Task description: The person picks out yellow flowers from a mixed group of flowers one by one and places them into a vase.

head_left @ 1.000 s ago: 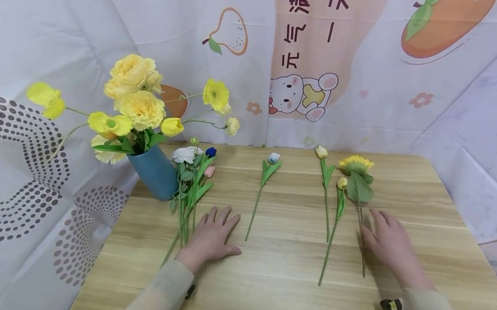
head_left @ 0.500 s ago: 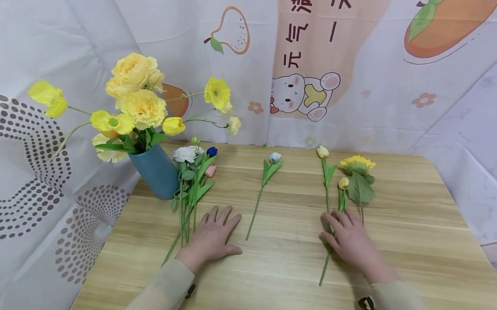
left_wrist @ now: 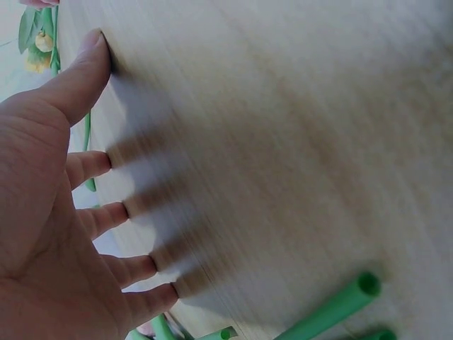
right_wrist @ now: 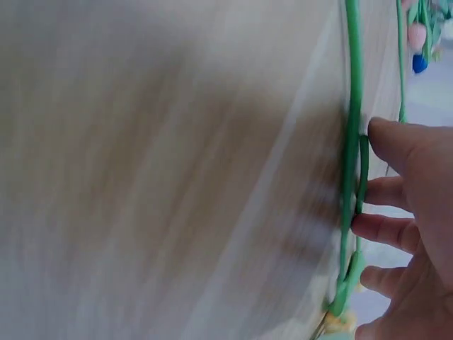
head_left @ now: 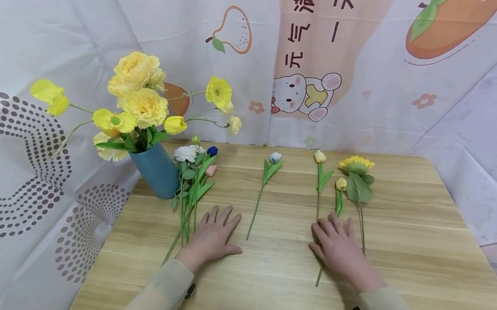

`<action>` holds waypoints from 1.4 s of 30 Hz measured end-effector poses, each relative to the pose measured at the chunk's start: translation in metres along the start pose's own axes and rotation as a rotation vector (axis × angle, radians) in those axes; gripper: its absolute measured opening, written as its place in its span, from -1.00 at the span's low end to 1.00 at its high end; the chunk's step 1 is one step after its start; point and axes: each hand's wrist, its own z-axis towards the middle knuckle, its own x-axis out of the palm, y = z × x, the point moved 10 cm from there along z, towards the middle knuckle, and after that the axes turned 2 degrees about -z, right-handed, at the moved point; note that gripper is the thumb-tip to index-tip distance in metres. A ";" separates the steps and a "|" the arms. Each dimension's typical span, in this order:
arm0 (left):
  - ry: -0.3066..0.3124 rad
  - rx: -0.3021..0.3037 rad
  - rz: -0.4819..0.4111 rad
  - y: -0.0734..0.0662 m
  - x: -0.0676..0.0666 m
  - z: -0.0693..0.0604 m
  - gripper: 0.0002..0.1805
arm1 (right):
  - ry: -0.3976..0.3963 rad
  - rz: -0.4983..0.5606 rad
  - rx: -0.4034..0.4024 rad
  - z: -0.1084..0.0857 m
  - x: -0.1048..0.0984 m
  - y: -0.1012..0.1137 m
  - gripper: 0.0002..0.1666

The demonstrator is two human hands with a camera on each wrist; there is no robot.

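In the head view my left hand (head_left: 212,240) rests on the table with fingers spread, just right of a bundle of stems (head_left: 184,217). My right hand (head_left: 340,251) lies over the stems of the cream tulip (head_left: 320,156) and the small yellow tulip (head_left: 341,184). The right wrist view shows its fingertips touching the green stems (right_wrist: 352,142), not curled round them. The sunflower (head_left: 357,165) lies just right of that hand. Between the hands lies a pale blue tulip (head_left: 275,158).
A blue vase (head_left: 155,171) of yellow flowers leans at the table's back left. White roses (head_left: 186,153), a dark blue tulip (head_left: 212,150) and a pink tulip (head_left: 211,170) top the left bundle. A printed curtain (head_left: 251,81) hangs behind the table.
My right hand has moved left from the sunflower's stem onto the two tulip stems. Both tulips have shifted slightly left. My left hand has stayed where it was.
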 end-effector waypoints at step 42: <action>0.046 -0.024 -0.083 0.001 -0.017 0.008 -0.14 | -0.017 0.199 0.274 -0.054 -0.004 -0.145 -0.24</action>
